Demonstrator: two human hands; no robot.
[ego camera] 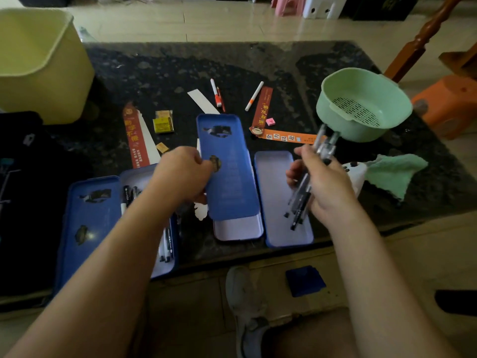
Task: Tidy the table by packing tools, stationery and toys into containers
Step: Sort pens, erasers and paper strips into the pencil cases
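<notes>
My left hand [182, 174] grips the left edge of a blue pencil-case lid [227, 166], which lies askew over its pale tray [238, 229]. My right hand [322, 182] holds a bundle of black pens [313, 171] above an open, empty blue pencil-case tray [275, 182]. At the front left a third open blue case [90, 223] holds several pens [166, 244] in its tray. Loose on the dark table lie two white-and-orange markers [215, 93] [254, 96], red and orange bookmarks [262, 107], a pink eraser [270, 121] and a yellow box [163, 124].
A pale yellow bin [38, 65] stands at the back left. A green colander basket [361, 104] sits at the right, with a green cloth [392, 174] and a white object [357, 174] beside it. A black bag [23, 189] lies at the left edge. My shoe [245, 301] is below the table.
</notes>
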